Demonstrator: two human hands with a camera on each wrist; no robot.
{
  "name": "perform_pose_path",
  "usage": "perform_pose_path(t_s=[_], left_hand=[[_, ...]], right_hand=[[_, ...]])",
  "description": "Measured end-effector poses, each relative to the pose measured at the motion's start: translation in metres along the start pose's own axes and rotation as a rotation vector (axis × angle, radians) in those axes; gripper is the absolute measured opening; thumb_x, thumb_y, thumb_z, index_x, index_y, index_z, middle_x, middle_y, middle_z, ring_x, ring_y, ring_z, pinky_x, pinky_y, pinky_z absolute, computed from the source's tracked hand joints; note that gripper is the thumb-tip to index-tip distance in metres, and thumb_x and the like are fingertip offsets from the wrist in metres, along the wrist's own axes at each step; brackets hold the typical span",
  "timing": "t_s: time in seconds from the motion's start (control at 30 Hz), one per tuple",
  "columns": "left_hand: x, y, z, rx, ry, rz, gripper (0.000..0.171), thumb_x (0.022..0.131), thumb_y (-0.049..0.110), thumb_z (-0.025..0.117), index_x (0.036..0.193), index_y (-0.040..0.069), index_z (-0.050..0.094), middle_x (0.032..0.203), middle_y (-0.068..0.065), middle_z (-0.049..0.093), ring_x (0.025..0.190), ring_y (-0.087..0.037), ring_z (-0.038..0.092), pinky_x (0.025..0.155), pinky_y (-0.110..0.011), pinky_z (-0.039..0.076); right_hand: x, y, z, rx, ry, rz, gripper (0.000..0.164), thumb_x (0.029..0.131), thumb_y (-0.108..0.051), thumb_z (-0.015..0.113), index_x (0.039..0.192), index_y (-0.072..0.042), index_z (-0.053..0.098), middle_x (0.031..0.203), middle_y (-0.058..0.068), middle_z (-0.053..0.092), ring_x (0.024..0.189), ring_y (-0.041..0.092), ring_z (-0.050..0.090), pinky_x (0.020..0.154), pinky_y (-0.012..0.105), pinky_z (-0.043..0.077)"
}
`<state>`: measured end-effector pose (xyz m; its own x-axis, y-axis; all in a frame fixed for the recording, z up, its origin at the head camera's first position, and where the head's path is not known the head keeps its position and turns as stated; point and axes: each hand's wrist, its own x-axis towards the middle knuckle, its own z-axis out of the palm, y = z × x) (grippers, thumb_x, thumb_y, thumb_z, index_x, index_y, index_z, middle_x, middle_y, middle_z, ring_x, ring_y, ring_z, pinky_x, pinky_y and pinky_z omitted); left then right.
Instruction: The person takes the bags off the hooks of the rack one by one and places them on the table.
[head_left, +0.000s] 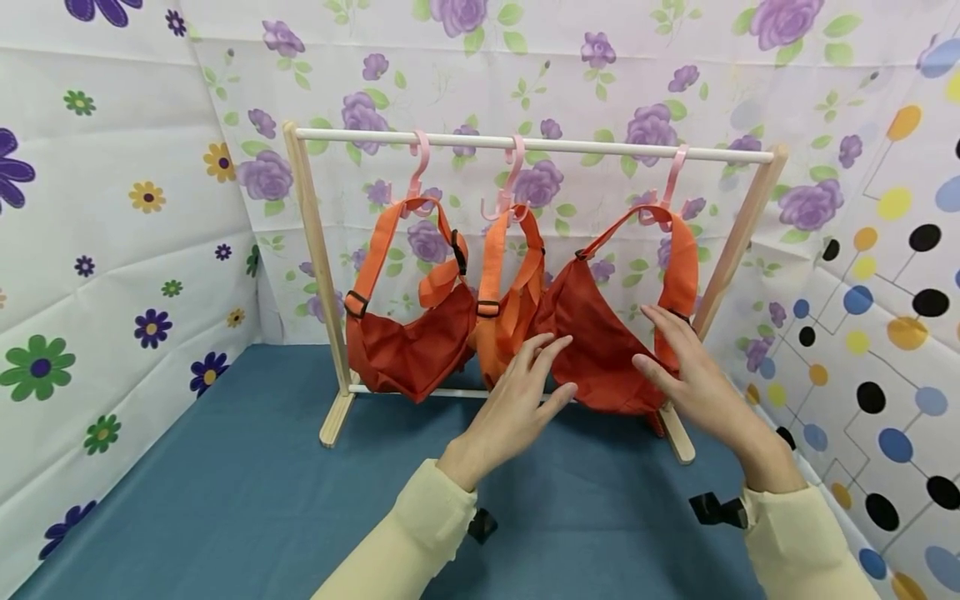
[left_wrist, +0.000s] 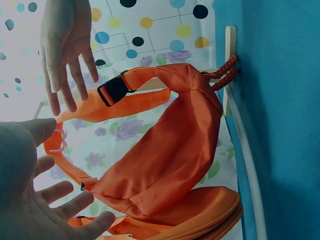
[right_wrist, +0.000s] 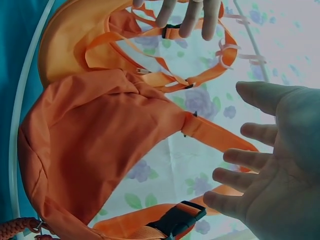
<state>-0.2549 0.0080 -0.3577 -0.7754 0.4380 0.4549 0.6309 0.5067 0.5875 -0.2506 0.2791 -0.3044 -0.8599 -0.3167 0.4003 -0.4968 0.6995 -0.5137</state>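
Three bags in orange and red, hung in a row on a small rack.

Right bag: red, hung by its orange strap from the right pink hanger; fitted with a black buckle on the strap and a braided cord at one end. Located directly before both hands.

Middle bag: orange, hung between the other two, crowded against the right bag; black slider on the strap.

Left bag: red with orange strap, hung from the left pink hanger.

Left hand: empty, fingers spread and slightly bent, in front of the right bag near the middle bag; contact with cloth not possible to tell.

Right hand: empty, fingers loosely extended, palm turned inward, beside the right bag's buckled strap; contact likewise uncertain.

Rack: white top rail, pale wooden posts, standing on a blue cloth.

Backdrop: white sheet with purple roses.

Sleeves: cream, on both arms.
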Motion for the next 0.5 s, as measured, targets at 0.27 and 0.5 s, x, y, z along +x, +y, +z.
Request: perform_pose_path(t_s=[0.27, 0.5], left_hand=[[0.006, 0.0, 0.001, -0.083, 0.001, -0.058, 0.058, 0.109, 0.045, 0.051, 0.163, 0.032, 0.033, 0.16, -0.003, 0.031, 0.139, -0.023, 0.045, 0.107, -0.05, 0.048], [0.009, -0.002, 0.005, -0.085, 0.011, -0.066, 0.052, 0.11, 0.045, 0.051, 0.159, 0.033, 0.039, 0.151, -0.003, 0.041, 0.12, -0.022, 0.057, 0.095, -0.043, 0.053]], right_hand=[[0.006, -0.001, -0.008, 0.04, 0.036, -0.034, 0.07, 0.106, -0.024, 0.063, 0.166, -0.018, 0.027, 0.166, 0.019, 0.026, 0.148, 0.046, 0.027, 0.11, 0.076, 0.027], [0.01, 0.001, -0.012, 0.082, 0.085, -0.014, 0.061, 0.106, -0.019, 0.063, 0.161, -0.012, 0.036, 0.158, 0.019, 0.036, 0.142, 0.045, 0.037, 0.111, 0.07, 0.033]])
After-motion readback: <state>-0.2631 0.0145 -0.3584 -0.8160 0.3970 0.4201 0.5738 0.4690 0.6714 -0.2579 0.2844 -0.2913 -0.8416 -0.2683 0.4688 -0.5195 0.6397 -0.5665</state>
